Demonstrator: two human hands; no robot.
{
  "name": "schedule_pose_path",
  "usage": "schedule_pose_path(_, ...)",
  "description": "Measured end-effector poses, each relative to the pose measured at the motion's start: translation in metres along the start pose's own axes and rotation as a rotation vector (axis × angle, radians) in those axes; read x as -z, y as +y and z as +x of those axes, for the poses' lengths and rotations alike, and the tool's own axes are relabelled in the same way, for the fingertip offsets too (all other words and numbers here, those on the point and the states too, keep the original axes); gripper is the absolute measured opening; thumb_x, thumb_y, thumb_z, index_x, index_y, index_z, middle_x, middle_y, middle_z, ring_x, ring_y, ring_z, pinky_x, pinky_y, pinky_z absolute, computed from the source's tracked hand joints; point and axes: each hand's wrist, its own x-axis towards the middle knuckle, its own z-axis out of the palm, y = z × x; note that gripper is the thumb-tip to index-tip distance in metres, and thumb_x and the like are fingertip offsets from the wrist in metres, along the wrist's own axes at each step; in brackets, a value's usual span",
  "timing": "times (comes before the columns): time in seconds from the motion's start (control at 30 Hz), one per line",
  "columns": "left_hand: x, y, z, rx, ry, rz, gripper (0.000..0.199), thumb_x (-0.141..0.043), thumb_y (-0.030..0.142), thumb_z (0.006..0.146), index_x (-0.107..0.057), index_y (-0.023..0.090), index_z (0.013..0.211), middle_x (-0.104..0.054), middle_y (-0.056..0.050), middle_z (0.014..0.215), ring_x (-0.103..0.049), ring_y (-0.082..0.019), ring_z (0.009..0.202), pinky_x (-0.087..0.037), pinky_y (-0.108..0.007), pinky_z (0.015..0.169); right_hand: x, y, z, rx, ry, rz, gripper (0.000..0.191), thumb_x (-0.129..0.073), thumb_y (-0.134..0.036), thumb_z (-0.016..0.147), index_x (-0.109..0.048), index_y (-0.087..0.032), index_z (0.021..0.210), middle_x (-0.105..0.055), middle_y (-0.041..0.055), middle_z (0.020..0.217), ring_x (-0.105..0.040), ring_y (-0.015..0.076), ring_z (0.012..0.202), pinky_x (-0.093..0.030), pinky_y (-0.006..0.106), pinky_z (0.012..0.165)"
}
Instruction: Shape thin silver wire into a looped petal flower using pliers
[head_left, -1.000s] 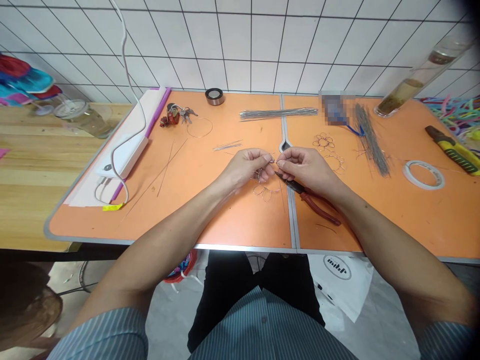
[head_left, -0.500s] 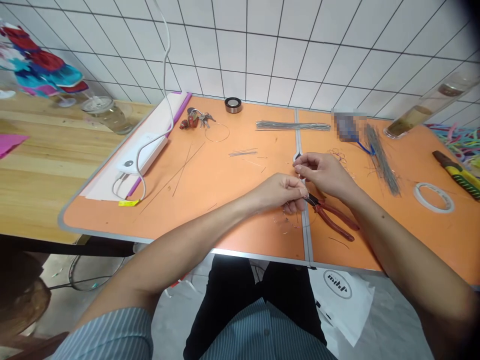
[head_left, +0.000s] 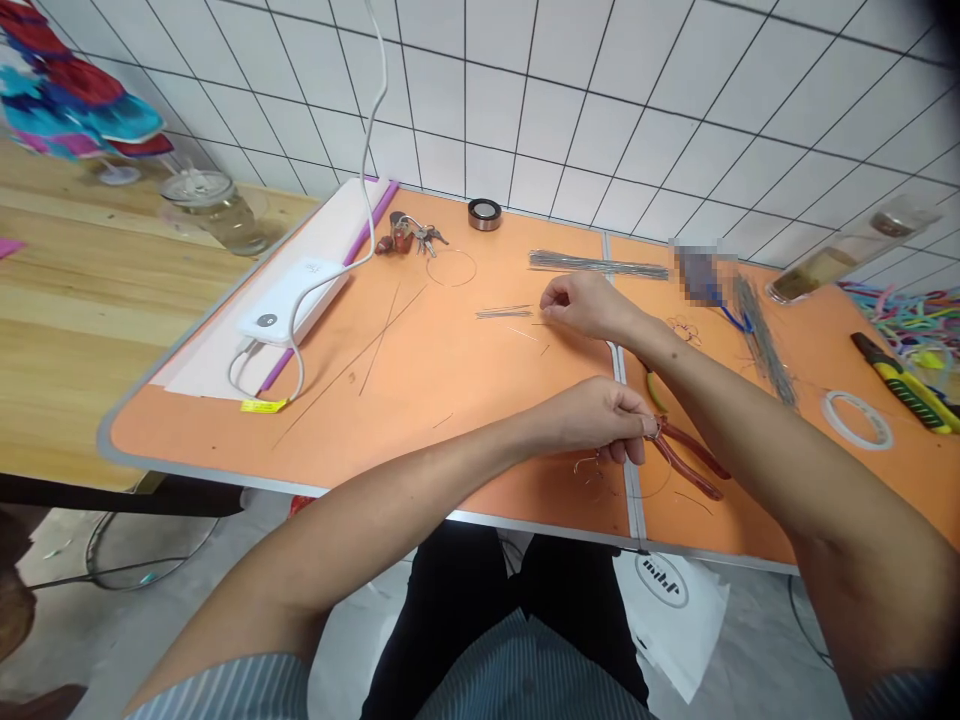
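Observation:
My left hand (head_left: 611, 420) is closed in a pinch on a thin bent wire (head_left: 587, 467), whose curled ends show below the fingers. Red-handled pliers (head_left: 694, 470) lie just right of that hand, their jaws partly hidden. My right hand (head_left: 581, 305) is over the table farther back, with its fingers curled together; whatever is in the fingertips is too small to make out. Several short straight wires (head_left: 504, 312) lie just left of its fingertips. Behind it rests a bundle of long grey wires (head_left: 596, 263).
A white power bank (head_left: 289, 300) with a cable sits at the left. Keys (head_left: 427, 238) and a tape roll (head_left: 484, 213) lie at the back. To the right are another wire bundle (head_left: 765, 340), a white ring (head_left: 857, 420), a utility knife (head_left: 904, 380) and a tilted clear bottle (head_left: 847, 255).
My right hand has moved away from the left hand, back and leftward to the short wires. My left hand keeps its pinch on the bent wire, now nearer the pliers' handles. The view has shifted slightly.

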Motion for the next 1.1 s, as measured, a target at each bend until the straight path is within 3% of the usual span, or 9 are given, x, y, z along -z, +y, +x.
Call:
schedule_pose_path(0.27, 0.003, 0.002, -0.001, -0.002, -0.011, -0.007, 0.021, -0.061, 0.018, 0.102, -0.067, 0.016, 0.081, -0.072, -0.001, 0.073, -0.063, -0.008, 0.059, -0.053, -0.021, 0.061, -0.01, -0.002, 0.039, 0.021, -0.058, -0.1, 0.015, -0.066, -0.01, 0.084, -0.078, -0.02, 0.087, -0.08, 0.0053, 0.094, -0.066, 0.0205, 0.083, -0.042, 0.032, 0.07)
schedule_pose_path(0.53, 0.006, -0.001, 0.0, 0.005, -0.02, 0.011, 0.02, -0.06, 0.02, 0.102, -0.068, 0.016, 0.084, -0.073, -0.001, 0.076, -0.064, -0.008, 0.062, -0.053, -0.021, 0.061, -0.014, -0.011, 0.056, 0.082, -0.115, -0.085, 0.013, -0.067, -0.009, 0.087, -0.076, -0.018, 0.087, -0.079, 0.005, 0.092, -0.065, 0.0187, 0.083, -0.042, 0.031, 0.069)
schedule_pose_path(0.77, 0.006, -0.005, 0.004, 0.003, -0.025, 0.019, 0.018, -0.06, 0.022, 0.102, -0.068, 0.017, 0.087, -0.073, -0.002, 0.076, -0.066, -0.01, 0.065, -0.054, -0.022, 0.063, -0.007, -0.025, 0.037, 0.115, -0.218, -0.071, 0.008, -0.068, -0.017, 0.089, -0.076, -0.019, 0.087, -0.078, 0.0048, 0.091, -0.063, 0.019, 0.081, -0.04, 0.032, 0.069)
schedule_pose_path(0.93, 0.006, -0.01, 0.005, -0.003, -0.032, 0.054, 0.018, -0.061, 0.028, 0.101, -0.07, 0.018, 0.089, -0.075, -0.002, 0.08, -0.066, -0.01, 0.065, -0.053, -0.022, 0.061, -0.006, -0.038, 0.014, 0.031, -0.309, -0.185, 0.007, -0.068, -0.023, 0.091, -0.074, -0.021, 0.088, -0.079, 0.0051, 0.09, -0.065, 0.0196, 0.079, -0.038, 0.032, 0.066)
schedule_pose_path(1.1, 0.007, -0.012, 0.007, 0.0, -0.029, 0.07, 0.019, -0.061, 0.029, 0.101, -0.068, 0.018, 0.088, -0.076, -0.002, 0.079, -0.065, -0.01, 0.063, -0.054, -0.022, 0.06, -0.018, -0.046, 0.009, -0.022, -0.292, -0.338, 0.016, -0.059, -0.02, 0.098, -0.075, -0.019, 0.097, -0.082, 0.0136, 0.105, -0.07, 0.0262, 0.086, -0.04, 0.036, 0.067)
